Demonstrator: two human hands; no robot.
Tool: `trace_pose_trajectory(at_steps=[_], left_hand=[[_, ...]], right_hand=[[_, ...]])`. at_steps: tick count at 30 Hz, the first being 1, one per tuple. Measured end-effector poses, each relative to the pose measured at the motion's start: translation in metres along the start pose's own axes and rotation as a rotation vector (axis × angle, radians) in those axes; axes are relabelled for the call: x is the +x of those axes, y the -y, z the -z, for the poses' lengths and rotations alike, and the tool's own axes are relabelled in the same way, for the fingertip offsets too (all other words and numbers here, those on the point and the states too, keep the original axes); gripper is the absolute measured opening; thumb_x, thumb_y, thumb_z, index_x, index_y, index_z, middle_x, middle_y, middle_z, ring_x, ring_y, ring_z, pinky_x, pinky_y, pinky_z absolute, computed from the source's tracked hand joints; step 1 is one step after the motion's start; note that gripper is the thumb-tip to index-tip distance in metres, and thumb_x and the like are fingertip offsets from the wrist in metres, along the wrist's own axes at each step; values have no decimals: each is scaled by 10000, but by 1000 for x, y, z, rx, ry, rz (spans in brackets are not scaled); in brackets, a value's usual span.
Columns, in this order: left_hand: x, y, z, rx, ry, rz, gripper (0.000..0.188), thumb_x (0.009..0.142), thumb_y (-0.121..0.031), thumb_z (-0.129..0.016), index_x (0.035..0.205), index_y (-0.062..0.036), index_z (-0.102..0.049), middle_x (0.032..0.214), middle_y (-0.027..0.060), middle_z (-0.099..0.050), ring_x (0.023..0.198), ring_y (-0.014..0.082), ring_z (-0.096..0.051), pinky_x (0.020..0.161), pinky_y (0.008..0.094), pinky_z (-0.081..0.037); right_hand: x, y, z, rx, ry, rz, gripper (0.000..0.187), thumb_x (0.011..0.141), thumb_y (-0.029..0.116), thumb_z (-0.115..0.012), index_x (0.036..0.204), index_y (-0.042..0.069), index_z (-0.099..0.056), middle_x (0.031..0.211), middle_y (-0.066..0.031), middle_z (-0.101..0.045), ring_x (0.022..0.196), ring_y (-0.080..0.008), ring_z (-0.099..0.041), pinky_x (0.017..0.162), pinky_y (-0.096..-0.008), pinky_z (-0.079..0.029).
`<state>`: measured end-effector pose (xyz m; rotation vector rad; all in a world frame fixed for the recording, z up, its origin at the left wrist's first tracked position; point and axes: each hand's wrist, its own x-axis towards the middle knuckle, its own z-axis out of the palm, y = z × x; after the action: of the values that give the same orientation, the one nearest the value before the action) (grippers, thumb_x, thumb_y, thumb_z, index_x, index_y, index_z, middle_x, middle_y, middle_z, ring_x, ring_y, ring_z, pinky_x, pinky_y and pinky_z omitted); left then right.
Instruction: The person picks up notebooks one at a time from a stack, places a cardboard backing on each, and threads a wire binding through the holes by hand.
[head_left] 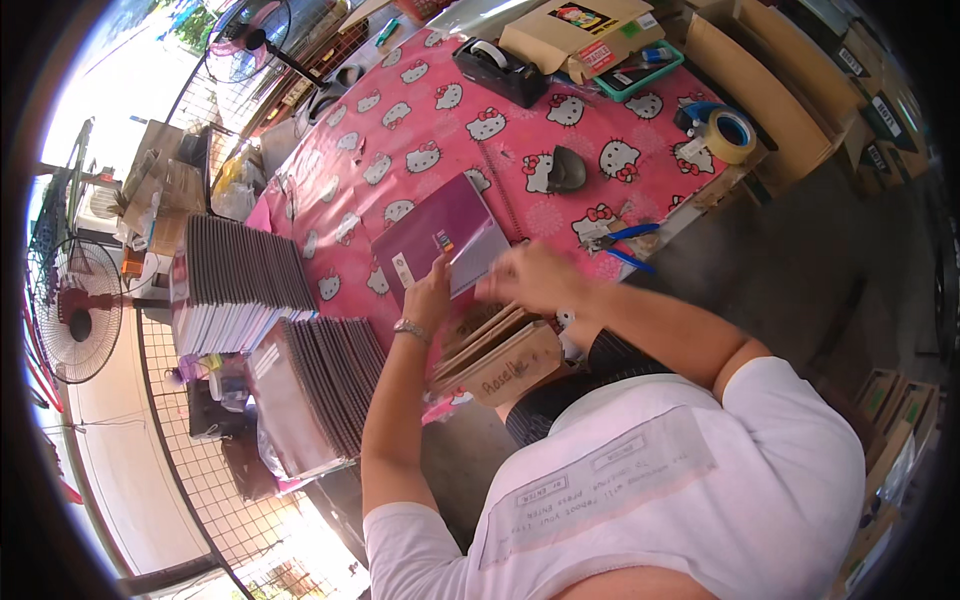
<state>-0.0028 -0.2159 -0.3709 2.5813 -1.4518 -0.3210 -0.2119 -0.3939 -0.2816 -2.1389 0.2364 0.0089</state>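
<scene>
A purple notebook (440, 230) lies tilted on the pink tablecloth. My left hand (430, 293) grips its near edge, fingers bent over the cover. At the notebook's near right corner is my right hand (540, 277), smeared by motion, so whatever its fingers hold cannot be made out. Below both hands, against my lap, sits a brown cardboard box (512, 368) with handwriting on its side. A thin dark coil (497, 185) stretches over the cloth beside the notebook. Blue-handled pliers (630, 233) rest to the right of my right hand.
Two tall stacks of spiral-bound notebooks, one farther (240, 265) and one nearer (312, 375), stand on the left. Toward the back are a tape dispenser (500, 72), a cardboard box (575, 35) and a green tray (645, 75). Tape rolls (728, 135) lie near the right edge.
</scene>
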Motion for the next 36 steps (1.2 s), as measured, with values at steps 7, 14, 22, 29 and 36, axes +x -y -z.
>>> trace_pose_trajectory(at_steps=[7, 14, 22, 29, 36], left_hand=[[2, 3, 1, 246, 104, -176, 599, 858, -137, -616, 1412, -298, -458, 1439, 140, -520, 807, 346, -719, 666, 440, -590], [4, 2, -4, 252, -5, -216, 545, 858, -410, -683, 1330, -196, -514, 1316, 126, -621, 851, 344, -718, 682, 429, -588], [7, -8, 13, 171, -10, -225, 597, 853, -474, -682, 1344, -186, -501, 1093, 136, -686, 782, 348, -702, 655, 461, -555], [17, -5, 35, 33, -65, 41, 468, 913, -301, -632, 1353, -204, -505, 933, 173, -712, 829, 399, -686, 678, 498, -534], [-14, -58, 204, 126, -410, -183, 306, 915, -97, -598, 1217, -76, -641, 928, 164, -715, 818, 374, -687, 683, 456, -532]], right_hand=[[68, -86, -28, 2, -52, -286, 341, 847, 282, -659, 979, -27, -721, 977, -261, -701, 962, -390, -686, 855, -435, -540], [66, -59, -22, 267, -145, -326, 323, 818, 122, -605, 1094, -13, -703, 1082, -251, -692, 1040, -363, -676, 904, -398, -530], [86, -53, -4, 722, 72, -406, 196, 822, 59, -574, 1017, 46, -587, 1030, -172, -703, 527, -119, -462, 480, -293, -397], [73, -41, 37, 1359, -21, -349, 450, 972, 383, -541, 1298, 95, -425, 1091, -162, -653, 470, -51, -327, 426, -233, -330], [9, -48, 91, 946, -278, -140, 407, 1052, 360, -415, 1347, 105, -534, 917, -92, -650, 484, -36, -398, 431, -200, -343]])
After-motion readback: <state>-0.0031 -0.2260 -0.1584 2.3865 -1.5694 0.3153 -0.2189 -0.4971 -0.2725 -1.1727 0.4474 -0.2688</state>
